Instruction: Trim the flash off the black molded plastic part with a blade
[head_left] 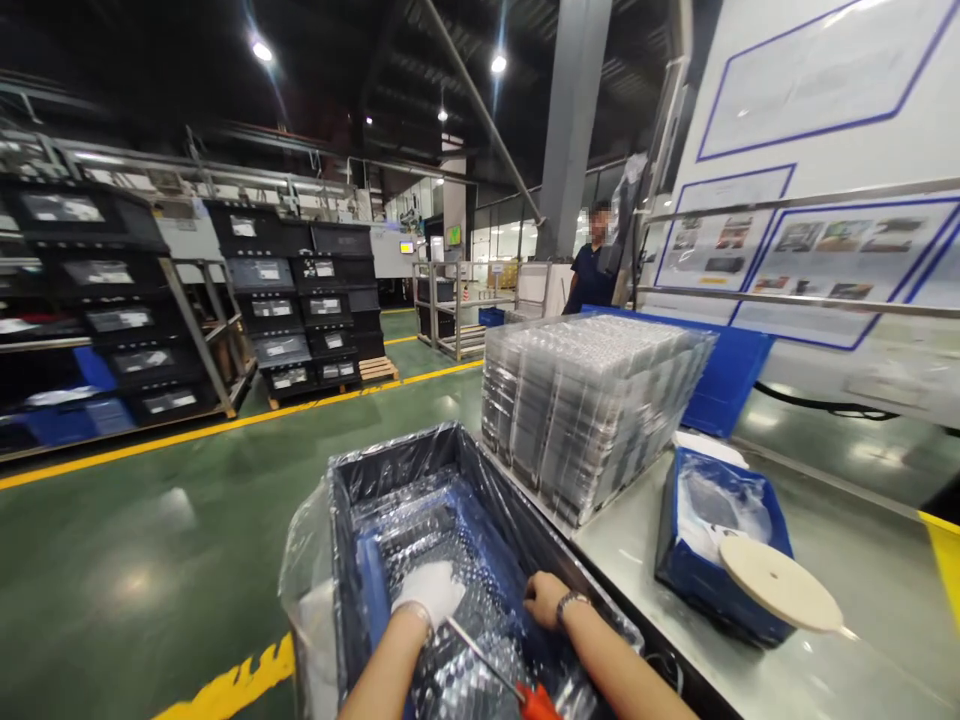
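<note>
Both my hands reach down into a black crate (341,520) lined with a clear plastic bag. Clear moulded trays (450,530) lie stacked inside it. My left hand (429,592) wears a white glove and rests on the top tray; its fingers are hidden. My right hand (546,598) is bare with a watch on the wrist. Its fingers curl down onto the top tray beside the crate's right wall. A thin metal tool with a red handle (537,702) lies slanted between my forearms.
A tall stack of clear trays (592,410) stands on the steel table (862,600) to the right. Nearby is a blue bin (679,560) with a white disc (780,583) on it. A person (592,272) stands behind. Racks of black crates (300,310) line the green floor at left.
</note>
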